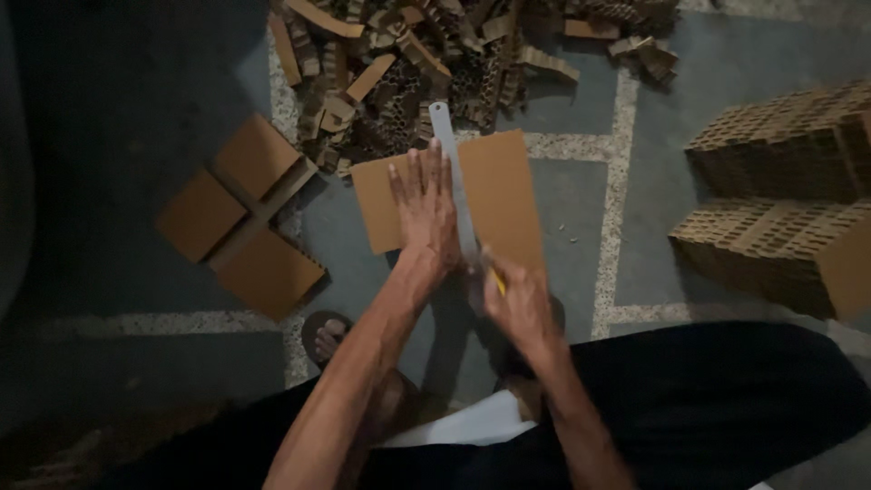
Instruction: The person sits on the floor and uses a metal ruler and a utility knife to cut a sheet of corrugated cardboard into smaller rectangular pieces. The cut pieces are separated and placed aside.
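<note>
A brown cardboard sheet (501,195) lies flat on the floor in front of me. A long metal ruler (454,168) runs lengthwise across it. My left hand (423,210) presses flat on the sheet, its fingers spread beside the ruler's left edge. At the ruler's near end, my right hand (517,301) grips a small yellow-handled tool (497,279), perhaps a pencil or cutter; its tip is hidden.
A heap of honeycomb cardboard scraps (426,54) lies beyond the sheet. Cross-shaped cardboard pieces (240,218) rest at left. Stacked honeycomb cardboard blocks (789,191) stand at right. My foot in a sandal (325,338) sits near left, my dark-clothed leg (708,390) at right.
</note>
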{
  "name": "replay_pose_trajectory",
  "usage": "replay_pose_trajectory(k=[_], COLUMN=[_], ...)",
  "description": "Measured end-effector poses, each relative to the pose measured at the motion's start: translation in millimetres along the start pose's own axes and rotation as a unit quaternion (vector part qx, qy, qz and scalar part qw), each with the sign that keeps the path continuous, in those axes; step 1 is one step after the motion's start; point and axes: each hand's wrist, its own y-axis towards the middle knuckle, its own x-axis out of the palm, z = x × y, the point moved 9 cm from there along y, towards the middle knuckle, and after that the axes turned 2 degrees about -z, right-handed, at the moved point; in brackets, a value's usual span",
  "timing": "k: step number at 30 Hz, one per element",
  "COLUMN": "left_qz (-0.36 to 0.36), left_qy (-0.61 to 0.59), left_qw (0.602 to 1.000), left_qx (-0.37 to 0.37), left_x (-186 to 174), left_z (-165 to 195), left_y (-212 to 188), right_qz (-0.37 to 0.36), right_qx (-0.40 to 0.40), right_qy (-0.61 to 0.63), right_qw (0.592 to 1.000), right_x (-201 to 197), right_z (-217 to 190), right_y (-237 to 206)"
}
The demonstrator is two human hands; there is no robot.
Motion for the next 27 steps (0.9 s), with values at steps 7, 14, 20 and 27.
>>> replay_pose_trajectory(k=[7,14,20,27], left_qz=[0.08,0.031,-0.009,0.07], left_qy=[0.05,0.051,0.049,0.037], left_qw=[0.996,0.998,0.999,0.997], left_qx=[0.002,0.011,0.004,0.022], left_x=[-17.4,-33.3,-33.6,-25.8], left_z=[4.4,6.9,7.1,4.2], left_y=[-12.2,-31.5,-37.9,-40.5], right_qz=[-0.027,-0.097,-0.104,0.133], right_qx=[0.012,0.106,0.148,0.076], right_qy=[0.041,0.023,-0.009,0.018], right_qw=[0.999,0.989,0.984,0.988], right_x=[-8.1,-3.0,-13.7,-18.4], right_z=[3.6,15.5,21.3,26.3], right_y=[-84.6,-109.3,-138.0,-127.4])
